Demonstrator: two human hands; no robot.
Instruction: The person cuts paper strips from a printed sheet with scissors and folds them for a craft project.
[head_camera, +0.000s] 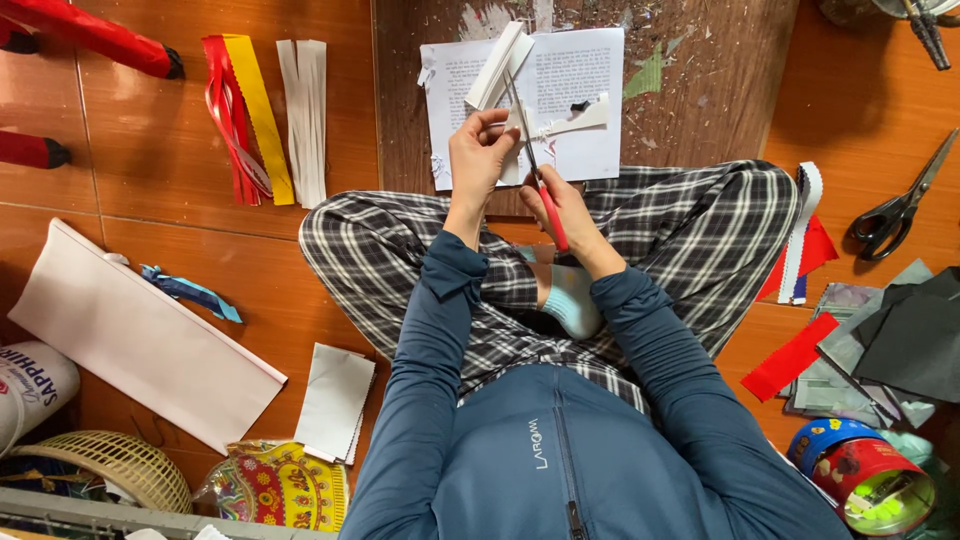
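You are sitting cross-legged on the floor (180, 180) and your left hand (478, 155) is holding a folded white paper (560, 122) in the air, above the printed sheet (580, 80) that is lying on the dark board (700, 90). The fingers (497, 128) of this hand are pinching the paper near its left end. Your right hand (565, 205) is closing around the red handle of a cutter (540, 175), and the thin blade is pointing up, just beside your left fingertips.

This is the main danger, in my judgement: the blade is working very near to the pinching fingers, so if it is slipping or jumping through the paper, it could be cutting your thumb or forefinger. The paper is hanging free, without support under it, so it may be bending or tearing and the cut line could be going crooked. The second folded strip (497, 65) is leaning close to the blade tip and could be getting caught by it.

Your legs are directly under the hands; if the cutter is falling, it may be landing on your knee or sock (572, 298). The black scissors (900, 205) are lying well apart on your right, and the coloured strips (250, 115) on your left are not in the way.
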